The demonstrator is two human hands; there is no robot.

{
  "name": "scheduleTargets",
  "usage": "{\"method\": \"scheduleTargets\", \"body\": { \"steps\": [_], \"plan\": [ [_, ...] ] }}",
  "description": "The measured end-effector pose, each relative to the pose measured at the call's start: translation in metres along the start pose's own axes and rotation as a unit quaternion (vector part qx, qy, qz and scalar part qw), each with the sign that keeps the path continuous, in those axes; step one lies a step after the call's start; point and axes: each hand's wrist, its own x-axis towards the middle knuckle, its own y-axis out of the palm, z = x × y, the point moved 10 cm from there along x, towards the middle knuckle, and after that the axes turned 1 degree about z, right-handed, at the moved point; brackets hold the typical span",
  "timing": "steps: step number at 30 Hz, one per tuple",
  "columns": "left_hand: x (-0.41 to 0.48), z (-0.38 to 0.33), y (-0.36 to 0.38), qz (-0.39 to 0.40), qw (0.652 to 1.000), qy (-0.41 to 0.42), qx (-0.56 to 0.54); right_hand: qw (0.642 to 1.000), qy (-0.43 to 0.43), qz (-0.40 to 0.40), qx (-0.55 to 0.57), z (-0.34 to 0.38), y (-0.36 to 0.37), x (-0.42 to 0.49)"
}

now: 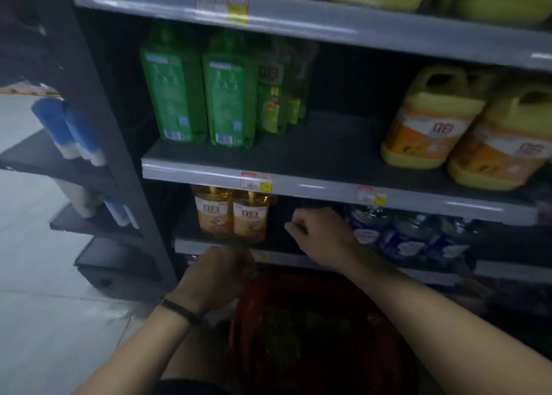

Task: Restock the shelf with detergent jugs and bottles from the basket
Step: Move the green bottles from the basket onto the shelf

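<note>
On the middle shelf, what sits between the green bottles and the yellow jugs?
Nothing: in the head view the dark shelf board is bare between the green bottles on the left and the yellow jugs on the right.

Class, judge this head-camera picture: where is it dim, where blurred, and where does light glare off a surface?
Head view: dim overall, darkest around the red plastic basket at the bottom; motion blur smears both the left hand and right hand; pale glare streaks run along the grey shelf edge; wide-angle bending tilts the dark upright post.
</note>
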Motion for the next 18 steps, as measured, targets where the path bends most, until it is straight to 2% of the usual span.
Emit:
{"method": "scheduleTargets", "body": {
  "steps": [3,7,15,18],
  "plan": [
    [-0.011,0.003,0.054,0.062,0.996,0.004,0.061,0.997,0.048,0.067,0.014,-0.040,0.059,-0.037],
    [-0.024,0.005,0.105,0.135,0.988,-0.030,0.062,0.975,0.114,0.182,0.056,-0.077,0.147,-0.078],
    [-0.048,0.028,0.202,0.289,0.954,-0.067,0.039,0.930,0.215,0.286,0.090,-0.130,0.290,-0.125],
    [-0.043,0.048,0.224,0.337,0.937,-0.084,0.030,0.926,0.221,0.296,0.075,-0.138,0.322,-0.124]
  ]
}}
